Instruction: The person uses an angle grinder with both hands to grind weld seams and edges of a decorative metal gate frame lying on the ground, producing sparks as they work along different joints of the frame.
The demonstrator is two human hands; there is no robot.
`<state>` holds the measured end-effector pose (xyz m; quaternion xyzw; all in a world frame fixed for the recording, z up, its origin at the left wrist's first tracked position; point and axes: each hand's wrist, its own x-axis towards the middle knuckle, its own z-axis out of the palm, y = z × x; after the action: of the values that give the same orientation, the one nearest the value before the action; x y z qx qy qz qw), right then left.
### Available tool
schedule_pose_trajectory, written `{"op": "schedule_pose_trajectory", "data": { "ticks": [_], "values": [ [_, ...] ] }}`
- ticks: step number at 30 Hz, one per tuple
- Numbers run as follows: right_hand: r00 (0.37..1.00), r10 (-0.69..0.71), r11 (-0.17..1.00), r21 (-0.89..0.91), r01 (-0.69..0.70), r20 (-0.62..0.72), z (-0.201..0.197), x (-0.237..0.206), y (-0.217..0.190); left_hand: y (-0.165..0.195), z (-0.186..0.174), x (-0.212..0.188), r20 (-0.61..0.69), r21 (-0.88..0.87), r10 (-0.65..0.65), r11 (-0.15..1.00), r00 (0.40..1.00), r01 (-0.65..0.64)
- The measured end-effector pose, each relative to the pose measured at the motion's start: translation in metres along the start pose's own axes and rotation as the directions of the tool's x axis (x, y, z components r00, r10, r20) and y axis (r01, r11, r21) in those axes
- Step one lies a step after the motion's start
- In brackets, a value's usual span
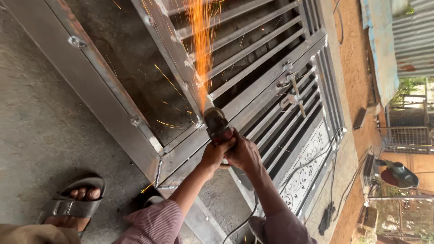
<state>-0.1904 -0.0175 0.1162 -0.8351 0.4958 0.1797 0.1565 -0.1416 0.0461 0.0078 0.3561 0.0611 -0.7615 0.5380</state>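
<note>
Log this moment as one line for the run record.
left hand: grips angle grinder | right hand: grips it too | disc on steel gate frame | sparks flying

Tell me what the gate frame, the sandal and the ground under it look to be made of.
Gate frame: bare steel, grey, unpainted, rust-streaked, throwing orange sparks. Sandal: probably leather or synthetic straps, with metal buckles. Ground: seemingly concrete, rough, grey, matte.

The grinder's (217, 123) disc is hidden behind its body and sparks, and the gate (253, 68) runs past the top edge.
</note>
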Motion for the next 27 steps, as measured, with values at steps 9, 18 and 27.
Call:
{"op": "schedule_pose_trajectory", "data": {
  "ticks": [9,18,27],
  "values": [
    [0.998,-0.030,0.998,-0.054,0.026,-0.057,0.004,-0.001,0.010,-0.007,0.006,0.004,0.001,0.012,-0.022,1.000,1.000,0.022],
    [0.996,-0.066,0.997,-0.038,0.063,-0.067,-0.004,0.001,0.002,0.002,0.004,0.003,0.003,-0.007,-0.002,1.000,1.000,0.002],
    [0.997,0.009,0.996,-0.089,-0.015,-0.071,-0.010,-0.004,-0.006,0.002,0.008,0.002,0.021,0.015,-0.017,1.000,1.000,0.017]
  ]
}}
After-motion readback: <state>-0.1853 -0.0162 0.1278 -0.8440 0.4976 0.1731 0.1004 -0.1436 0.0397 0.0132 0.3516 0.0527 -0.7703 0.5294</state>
